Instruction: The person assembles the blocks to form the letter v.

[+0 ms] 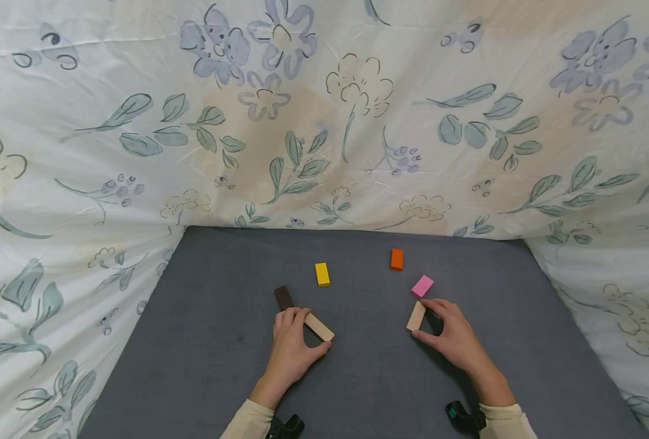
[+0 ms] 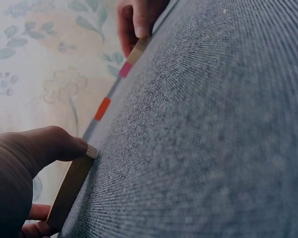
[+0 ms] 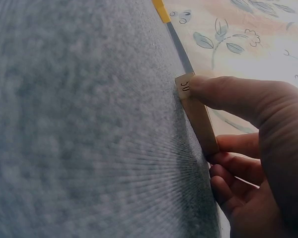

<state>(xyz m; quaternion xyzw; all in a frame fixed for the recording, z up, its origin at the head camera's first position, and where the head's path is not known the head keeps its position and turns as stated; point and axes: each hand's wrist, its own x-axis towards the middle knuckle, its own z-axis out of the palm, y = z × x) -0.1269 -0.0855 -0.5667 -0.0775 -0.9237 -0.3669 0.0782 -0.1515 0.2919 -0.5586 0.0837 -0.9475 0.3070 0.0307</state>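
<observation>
- The dark brown block (image 1: 283, 297) lies on the grey cloth (image 1: 209, 372), just beyond the left fingertips; whether it touches the block they hold is hidden.
- The left hand (image 1: 291, 344) grips a pale wooden block lengthwise, thumb at the near end, fingers at the far end.
- That left wooden block (image 1: 319, 327) slants on the cloth.
- The yellow block (image 1: 322, 274) lies farther back, apart from both hands.
- The orange block (image 1: 397, 259) is farthest back.
- The right wooden block (image 1: 416, 316) has "50" on its thumb end.
- The pink block (image 1: 422, 286) sits just beyond it.
- The right hand (image 1: 456, 335) pinches that wooden block end to end.
</observation>
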